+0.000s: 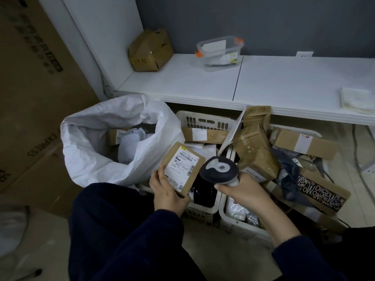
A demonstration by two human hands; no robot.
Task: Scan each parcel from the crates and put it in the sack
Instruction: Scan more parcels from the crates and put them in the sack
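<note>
Scanner and labelled parcel held together above the crates.
On my feed the left hand [166, 192] grips a small cardboard parcel [182, 168], label up, just beside the open white sack [91, 138]. The right hand [244, 192] is wrapped round the handle of a barcode scanner [220, 169], whose head is just beside the label. More parcels fill the white crates [205, 119] beneath.

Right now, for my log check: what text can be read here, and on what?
"109B": shipping label of the parcel in the left hand.
"EXPRESS": large carton at left.
"2-4203": white label in the right crate.
Scanner in the right hand: none.
Other print: too small to read.
</note>
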